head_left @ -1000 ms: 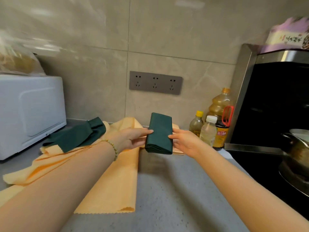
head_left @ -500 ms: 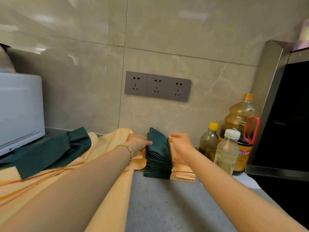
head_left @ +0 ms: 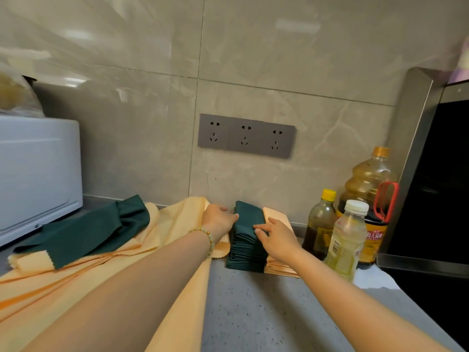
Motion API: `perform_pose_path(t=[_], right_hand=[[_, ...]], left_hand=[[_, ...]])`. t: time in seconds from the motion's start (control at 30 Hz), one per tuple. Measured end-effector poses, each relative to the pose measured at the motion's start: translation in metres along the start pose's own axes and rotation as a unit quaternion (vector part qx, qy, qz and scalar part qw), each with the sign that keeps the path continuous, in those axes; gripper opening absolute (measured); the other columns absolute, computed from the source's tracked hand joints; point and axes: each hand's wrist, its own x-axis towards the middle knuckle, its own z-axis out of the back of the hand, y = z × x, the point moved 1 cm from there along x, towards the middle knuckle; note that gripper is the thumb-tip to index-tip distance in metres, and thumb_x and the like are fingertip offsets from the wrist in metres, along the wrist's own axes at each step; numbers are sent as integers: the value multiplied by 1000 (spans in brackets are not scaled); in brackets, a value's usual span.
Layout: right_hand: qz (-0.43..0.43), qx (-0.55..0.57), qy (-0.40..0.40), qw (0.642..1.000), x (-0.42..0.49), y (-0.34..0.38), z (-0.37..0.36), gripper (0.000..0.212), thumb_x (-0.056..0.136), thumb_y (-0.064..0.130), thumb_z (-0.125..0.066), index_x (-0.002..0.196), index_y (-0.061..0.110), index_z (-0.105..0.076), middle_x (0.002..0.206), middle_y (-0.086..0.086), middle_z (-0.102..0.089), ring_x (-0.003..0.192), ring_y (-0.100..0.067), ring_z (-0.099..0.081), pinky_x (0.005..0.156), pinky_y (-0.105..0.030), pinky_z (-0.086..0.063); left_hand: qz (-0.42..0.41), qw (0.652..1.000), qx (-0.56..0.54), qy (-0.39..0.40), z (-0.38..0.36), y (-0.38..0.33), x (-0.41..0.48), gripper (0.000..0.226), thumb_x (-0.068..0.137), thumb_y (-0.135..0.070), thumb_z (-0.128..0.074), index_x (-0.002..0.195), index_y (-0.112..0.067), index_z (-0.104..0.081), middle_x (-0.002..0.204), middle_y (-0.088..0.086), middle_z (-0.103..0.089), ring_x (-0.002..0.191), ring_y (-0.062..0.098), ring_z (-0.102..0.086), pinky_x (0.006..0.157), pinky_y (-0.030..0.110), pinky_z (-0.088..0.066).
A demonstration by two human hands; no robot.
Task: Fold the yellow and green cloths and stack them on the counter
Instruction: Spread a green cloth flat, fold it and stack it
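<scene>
So that its edges are probably kept even, the green pile (head_left: 246, 250), at twelve o'clock on the counter (head_left: 266, 313) beside the yellow pile (head_left: 279, 268), is pressed from nine o'clock by the left hand (head_left: 218, 219) and from above by flat fingers of the right hand (head_left: 278, 241); nothing is gripped.

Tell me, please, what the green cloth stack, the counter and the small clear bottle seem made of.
The green cloth stack: thin matte fabric, perhaps microfibre; soft layered folds. The counter: grey speckled stone or composite, matte; which one I cannot tell. The small clear bottle: probably plastic, translucent, with a white screw cap.
</scene>
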Motion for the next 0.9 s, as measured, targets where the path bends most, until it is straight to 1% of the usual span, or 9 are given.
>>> perform_pose_path(t=[0.13,0.23,0.4,0.5,0.53,0.67,0.73,0.8,0.9], right_hand=[[37,44,-37,998,-15,19,15,34,99,33,-42,130,27,-55,153,-4,-30,142,-20,-23,115,-35,-20],[80,61,-17,995,-30,53,23,33,100,31,-42,129,25,-56,153,-2,-30,142,-18,-24,113,-32,-20],[137,55,48,988,-43,114,6,33,98,31,-45,128,24,-57,153,-2,-29,141,-18,-26,114,-33,-23],[150,38,91,984,-48,141,-11,38,98,36,-44,133,26,-52,155,1,-22,142,-17,-23,115,-34,-22],[150,40,104,982,-50,148,-17,39,98,37,-45,135,26,-50,156,1,-21,142,-17,-23,115,-33,-22],[153,36,135,978,-54,169,-36,42,97,37,-47,138,28,-45,156,3,-20,141,-19,-24,113,-32,-26],[155,39,135,978,-54,177,-42,41,97,35,-47,137,28,-44,155,4,-22,141,-17,-24,114,-32,-25],[158,45,133,977,-54,183,-45,41,97,35,-48,137,28,-45,155,5,-23,141,-17,-25,114,-33,-25],[160,53,128,977,-55,185,-46,40,97,36,-48,136,28,-46,153,6,-25,139,-17,-28,113,-32,-27]], left_hand=[[-95,990,97,33,46,-2,-18,50,89,-25,-66,133,-9,-50,132,7,-56,119,20,-54,92,24,-43],[-144,960,238,26,100,11,-34,56,88,-29,-66,138,-13,-46,137,3,-51,125,18,-48,100,28,-39],[-132,919,368,-45,191,42,-47,48,86,-29,-64,131,-20,-51,129,4,-56,120,27,-48,94,40,-46],[-110,917,375,-78,228,56,-48,22,82,-26,-56,104,-23,-60,109,3,-63,100,27,-58,76,37,-51],[-96,915,385,-78,236,63,-46,20,82,-29,-56,102,-24,-60,107,2,-63,99,27,-59,75,37,-51],[-60,899,430,-48,250,93,-44,63,82,-46,-63,138,-21,-46,137,3,-51,124,24,-49,98,38,-45],[-56,892,447,-42,249,102,-44,77,82,-52,-64,145,-19,-35,145,2,-43,131,23,-42,104,37,-41],[-68,878,470,-63,247,105,-43,64,88,-46,-59,142,-18,-40,141,2,-47,128,22,-45,101,35,-42],[-80,872,472,-103,248,103,-37,34,94,-37,-52,123,-19,-58,120,1,-61,110,20,-58,87,31,-49]])
